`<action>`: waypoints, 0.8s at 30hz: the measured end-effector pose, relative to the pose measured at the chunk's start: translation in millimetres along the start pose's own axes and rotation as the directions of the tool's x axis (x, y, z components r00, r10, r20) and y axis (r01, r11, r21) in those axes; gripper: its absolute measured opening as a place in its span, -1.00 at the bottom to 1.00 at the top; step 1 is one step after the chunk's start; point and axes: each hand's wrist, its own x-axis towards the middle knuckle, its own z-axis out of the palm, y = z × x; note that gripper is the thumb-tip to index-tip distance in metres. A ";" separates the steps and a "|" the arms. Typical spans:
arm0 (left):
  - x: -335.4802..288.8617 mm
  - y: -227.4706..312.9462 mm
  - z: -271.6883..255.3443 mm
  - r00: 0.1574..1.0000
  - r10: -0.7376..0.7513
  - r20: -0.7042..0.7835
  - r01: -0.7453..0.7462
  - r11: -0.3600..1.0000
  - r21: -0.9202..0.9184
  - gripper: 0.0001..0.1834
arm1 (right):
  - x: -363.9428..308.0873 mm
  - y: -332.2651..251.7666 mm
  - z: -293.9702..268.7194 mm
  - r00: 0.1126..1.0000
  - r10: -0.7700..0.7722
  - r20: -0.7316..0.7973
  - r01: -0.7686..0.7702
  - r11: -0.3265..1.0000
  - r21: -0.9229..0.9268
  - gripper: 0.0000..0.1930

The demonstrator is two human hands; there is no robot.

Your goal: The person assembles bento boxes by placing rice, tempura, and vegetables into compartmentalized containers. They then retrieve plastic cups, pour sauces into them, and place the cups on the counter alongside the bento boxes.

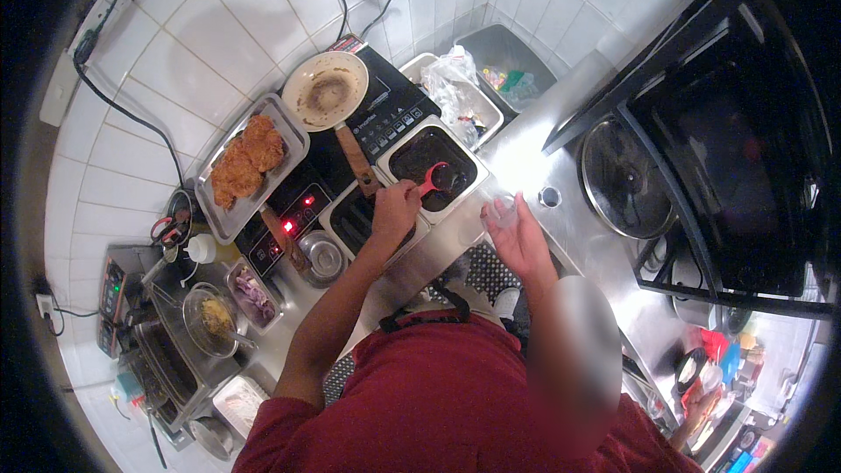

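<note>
My left hand point(398, 210) is closed round the handle of a red measuring scoop point(433, 179). The scoop's bowl holds something dark and hangs over a rectangular metal container point(459, 142) of dark sauce point(412, 156). In my right hand point(524, 241) is a small clear plastic cup point(502, 209), gripped by the fingers just right of that container. A second small cup point(549, 197) with a dark inside stands on the steel counter nearby. Beneath my left hand, another metal container point(337, 213) is partly covered by my wrist.
A pan point(326, 88) with a wooden handle rests on the black induction cooker point(377, 127). Fried breaded pieces point(248, 162) lie on a metal tray point(296, 142) to the left. Behind stands a bin point(499, 118) with plastic bags; a dark appliance point(727, 149) occupies the right.
</note>
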 end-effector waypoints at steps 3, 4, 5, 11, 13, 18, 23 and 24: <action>-4.9 -3.8 -9.1 0.998 -0.061 -0.028 0.056 0.984 -0.167 -0.72 | 1.2 -3.5 5.6 0.997 0.065 0.052 -0.068 0.996 0.060 -0.54; -8.0 -3.5 -13.4 0.996 -0.075 -0.043 0.065 0.979 -0.194 -0.72 | 2.9 -4.6 6.5 0.987 0.107 0.120 -0.121 0.986 0.116 -0.54; -10.1 -2.5 -18.3 0.994 -0.096 -0.049 0.083 0.972 -0.220 -0.71 | 5.3 -4.2 6.9 0.988 0.089 0.124 -0.098 0.993 0.071 -0.55; -19.2 7.5 -43.1 0.988 -0.122 -0.100 0.104 0.980 -0.171 -0.75 | 30.8 4.4 8.2 0.979 0.066 0.193 -0.067 0.998 -0.001 -0.53; -19.4 7.8 -43.1 0.972 0.158 -0.177 -0.146 0.986 0.080 -0.78 | 36.8 7.1 9.7 0.988 0.037 0.152 -0.034 0.999 -0.026 -0.54; -15.8 0.4 -33.1 0.810 0.584 0.061 -0.500 0.631 0.594 -0.73 | 41.5 3.5 10.9 0.994 0.012 0.110 -0.008 0.999 -0.036 -0.55; 4.9 -1.9 -26.8 0.832 0.554 0.030 -0.443 0.630 0.639 -0.73 | 40.5 -6.1 4.8 0.986 0.011 0.166 -0.005 0.999 -0.035 -0.61; 10.3 -0.9 -25.1 0.846 0.532 0.037 -0.433 0.644 0.631 -0.72 | 40.5 -7.3 3.8 0.985 0.022 0.173 -0.018 1.000 -0.024 -0.61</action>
